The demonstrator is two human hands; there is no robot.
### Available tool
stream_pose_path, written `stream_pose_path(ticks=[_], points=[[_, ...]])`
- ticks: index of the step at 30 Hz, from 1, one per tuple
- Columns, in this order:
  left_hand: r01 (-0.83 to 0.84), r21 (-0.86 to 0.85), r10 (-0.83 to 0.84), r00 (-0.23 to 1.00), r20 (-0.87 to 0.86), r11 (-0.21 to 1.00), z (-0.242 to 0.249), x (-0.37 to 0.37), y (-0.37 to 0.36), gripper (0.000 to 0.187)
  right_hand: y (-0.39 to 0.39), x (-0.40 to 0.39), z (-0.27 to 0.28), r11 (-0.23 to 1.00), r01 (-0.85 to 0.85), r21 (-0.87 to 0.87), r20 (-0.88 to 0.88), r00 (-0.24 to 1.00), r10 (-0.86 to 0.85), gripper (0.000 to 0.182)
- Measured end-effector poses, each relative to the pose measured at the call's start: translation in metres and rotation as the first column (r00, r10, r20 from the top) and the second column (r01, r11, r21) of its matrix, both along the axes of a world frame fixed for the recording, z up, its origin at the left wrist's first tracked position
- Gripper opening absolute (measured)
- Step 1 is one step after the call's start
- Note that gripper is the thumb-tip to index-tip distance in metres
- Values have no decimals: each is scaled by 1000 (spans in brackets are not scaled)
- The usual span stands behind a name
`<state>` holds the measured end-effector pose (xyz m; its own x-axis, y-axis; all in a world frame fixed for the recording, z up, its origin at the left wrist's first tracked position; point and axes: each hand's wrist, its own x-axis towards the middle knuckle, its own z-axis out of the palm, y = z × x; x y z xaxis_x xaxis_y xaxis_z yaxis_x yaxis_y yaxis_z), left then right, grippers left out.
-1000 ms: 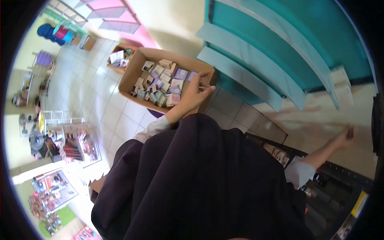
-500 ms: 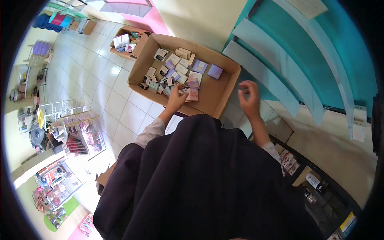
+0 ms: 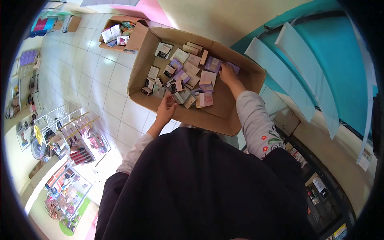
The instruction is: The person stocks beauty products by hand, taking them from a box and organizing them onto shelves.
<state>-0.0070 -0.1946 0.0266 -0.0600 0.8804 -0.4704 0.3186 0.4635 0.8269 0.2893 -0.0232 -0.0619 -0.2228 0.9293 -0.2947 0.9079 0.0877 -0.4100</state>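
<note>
A large open cardboard carton (image 3: 138,76) holds many small cosmetic-style boxes in white, cream, pink and lilac. Over its near wall, my left hand (image 3: 165,109) has loosely bent, parted fingers beside a pale box (image 3: 180,96), with nothing seen held. My right hand (image 3: 229,76) reaches into the carton's right part, its bent fingers at a purple box (image 3: 235,67) that the hand partly covers. Whether they grip it is hidden. Left of those fingers lies a lilac box (image 3: 213,64). A pink box with lettering (image 3: 206,99) stands near the carton's near wall.
A smaller filled carton (image 3: 132,47) is on the tiled floor (image 3: 94,80) at the back left. White shelves (image 3: 276,76) on a teal backing rise at the right. Wire racks (image 3: 70,116) with goods stand at left; a dark display case (image 3: 320,200) is at lower right.
My right hand has moved from beyond the carton's right edge into it, over the purple box. My left hand has drawn slightly back and left. The view has shifted.
</note>
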Motion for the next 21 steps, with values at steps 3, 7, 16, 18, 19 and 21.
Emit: stream_pose_path(ticks=[3,7,16,18,19,21], points=[[-4,-27,5,999,47,1000,-8,-7,8,44,12,-13,-25,993,-34,115,41,999,29,36],[-1,-40,3,999,53,999,-22,-10,19,44,23,-26,-42,997,-13,72,135,991,4,38],[65,-62,-60,995,82,996,-22,-3,31,41,26,-33,-29,995,70,68,231,969,-84,46],[77,-61,-70,991,112,995,-19,-1,35,40,20,-33,-22,992,66,110,242,966,-91,47],[101,-70,-93,989,112,992,-15,2,38,41,15,-32,-17,989,108,98,193,973,-125,47],[153,-88,-142,983,115,984,-5,8,47,43,2,-28,-6,979,191,72,95,976,-197,47]])
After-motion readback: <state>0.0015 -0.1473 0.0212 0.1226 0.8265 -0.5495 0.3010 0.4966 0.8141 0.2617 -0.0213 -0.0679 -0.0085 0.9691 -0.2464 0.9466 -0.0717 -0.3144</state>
